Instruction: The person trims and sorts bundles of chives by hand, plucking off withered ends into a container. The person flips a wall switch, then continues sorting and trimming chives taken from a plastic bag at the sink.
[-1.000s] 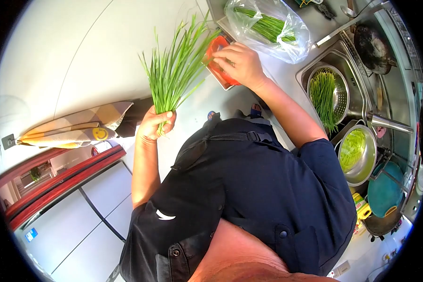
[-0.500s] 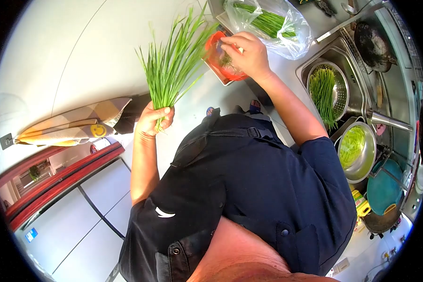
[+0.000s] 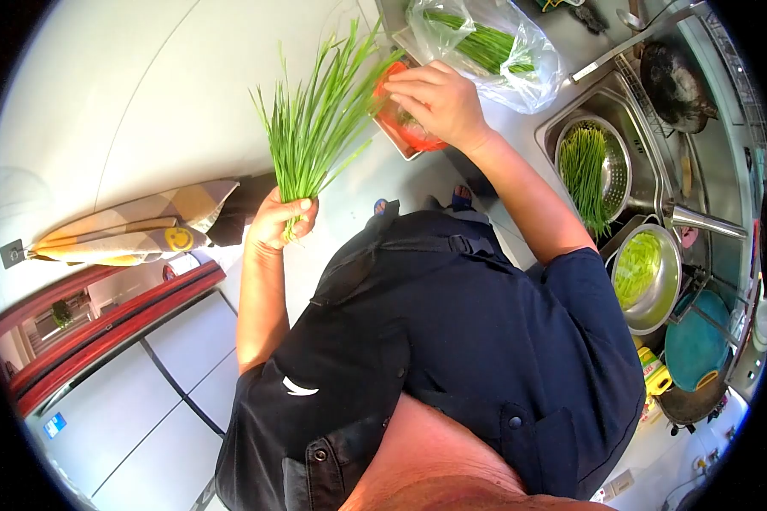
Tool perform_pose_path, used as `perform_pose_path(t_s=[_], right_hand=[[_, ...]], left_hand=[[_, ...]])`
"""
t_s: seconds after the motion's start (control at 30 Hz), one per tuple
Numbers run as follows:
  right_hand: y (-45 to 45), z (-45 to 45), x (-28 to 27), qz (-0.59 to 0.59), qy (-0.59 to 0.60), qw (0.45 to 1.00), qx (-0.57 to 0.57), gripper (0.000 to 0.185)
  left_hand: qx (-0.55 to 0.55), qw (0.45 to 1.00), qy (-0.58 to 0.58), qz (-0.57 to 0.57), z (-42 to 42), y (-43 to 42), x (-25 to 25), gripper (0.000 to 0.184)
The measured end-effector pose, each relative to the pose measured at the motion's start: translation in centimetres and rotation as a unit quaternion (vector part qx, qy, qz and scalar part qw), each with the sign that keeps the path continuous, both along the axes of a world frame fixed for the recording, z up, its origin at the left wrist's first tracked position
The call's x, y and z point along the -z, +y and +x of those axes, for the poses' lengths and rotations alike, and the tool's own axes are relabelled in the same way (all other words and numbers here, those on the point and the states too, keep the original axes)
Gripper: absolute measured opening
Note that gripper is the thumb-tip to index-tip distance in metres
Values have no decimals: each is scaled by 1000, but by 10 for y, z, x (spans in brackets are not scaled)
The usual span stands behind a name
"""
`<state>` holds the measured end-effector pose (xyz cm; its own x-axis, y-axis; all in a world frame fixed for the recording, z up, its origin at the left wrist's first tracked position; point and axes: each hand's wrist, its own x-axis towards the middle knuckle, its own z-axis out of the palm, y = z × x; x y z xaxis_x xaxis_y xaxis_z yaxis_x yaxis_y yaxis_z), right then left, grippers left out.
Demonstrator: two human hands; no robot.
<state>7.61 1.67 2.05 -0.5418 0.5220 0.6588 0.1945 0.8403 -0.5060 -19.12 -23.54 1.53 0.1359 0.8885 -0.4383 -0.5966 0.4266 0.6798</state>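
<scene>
One grn bunch (image 3: 308, 140), long thin blades fanned, L hand (image 3: 279, 220) grip clamped on it, R hand (image 3: 441, 102) grip unclear.

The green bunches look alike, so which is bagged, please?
The far bunch, past the right hand: clear plastic surrounds it. The held bunch is in the left hand; the sink bunch lies in a colander.

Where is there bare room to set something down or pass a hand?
A small counter patch lies between the clear plastic bag and the sink. A hand could likely pass between the left hand and right forearm. Crowded: colander, steel bowl and teal item; also where leaf tips meet the red liner.
</scene>
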Motion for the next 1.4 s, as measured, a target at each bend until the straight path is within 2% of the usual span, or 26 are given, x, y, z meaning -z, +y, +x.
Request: perform_pose_path(t_s=[0.1, 0.17, 0.2, 0.27, 0.3, 0.37, 0.4, 0.47, 0.5, 0.57, 0.7, 0.83, 0.9, 1.1, 1.23, 1.33, 1.4], right_hand=[[1, -1, 3, 13, -3, 1000, -17, 17], [-1, -1, 3, 5, -10, 1000, -25, 13], [-1, -2, 3, 6, -10, 1000, -27, 13], [-5, -4, 4, -52, 15, 999, 3, 11], [-7, -5, 7, -52, 14, 999, 2, 11], [-13, -8, 14, -182, 26, 982, 49, 11], [-13, -7, 16, -181, 25, 982, 48, 11], [-12, -7, 17, -314, 99, 942, 67, 10], [-11, -6, 11, -313, 98, 942, 65, 10], [-8, -1, -7, -294, 165, 939, 72, 12], [-2, 5, -40, -148, 115, 980, 60, 14], [4, -1, -46, -77, 68, 994, 26, 15], [8, -3, -44, 22, 44, 998, 25, 18], [11, -5, -36, 50, 46, 997, 36, 16], [11, -1, -57, 30, 60, 997, 36, 18], [16, 0, -73, 44, 43, 998, 17, 20], [22, -3, -75, 78, 26, 996, -39, 20]], left_hand=[[0, 1000, 9, 0, 0, -1, 0, 47], [-1, 1000, 9, 2, 2, 0, -3, 36], [-3, 1000, 9, 4, 2, 0, -2, 36], [1, 1000, 18, 8, 0, -2, 2, 22], [1, 1000, 18, 9, 1, -2, 0, 22], [-1, 1000, 27, -4, 5, 0, -4, 17], [-2, 1000, 26, -4, 6, 0, -4, 17], [0, 999, 36, -7, 6, 1, -5, 17], [-2, 999, 36, -6, 5, 2, -6, 17], [10, 998, 55, -13, 4, 2, -6, 17], [14, 997, 74, -15, 4, 3, -7, 17], [20, 997, 70, -21, 7, 7, -10, 17], [20, 997, 70, -24, 8, 9, -12, 18], [18, 998, 53, -25, 8, 9, -15, 13], [28, 996, 75, -27, 7, 9, -16, 12], [31, 995, 87, -29, 10, 11, -19, 11], [33, 995, 89, -30, 11, 13, -22, 11]])
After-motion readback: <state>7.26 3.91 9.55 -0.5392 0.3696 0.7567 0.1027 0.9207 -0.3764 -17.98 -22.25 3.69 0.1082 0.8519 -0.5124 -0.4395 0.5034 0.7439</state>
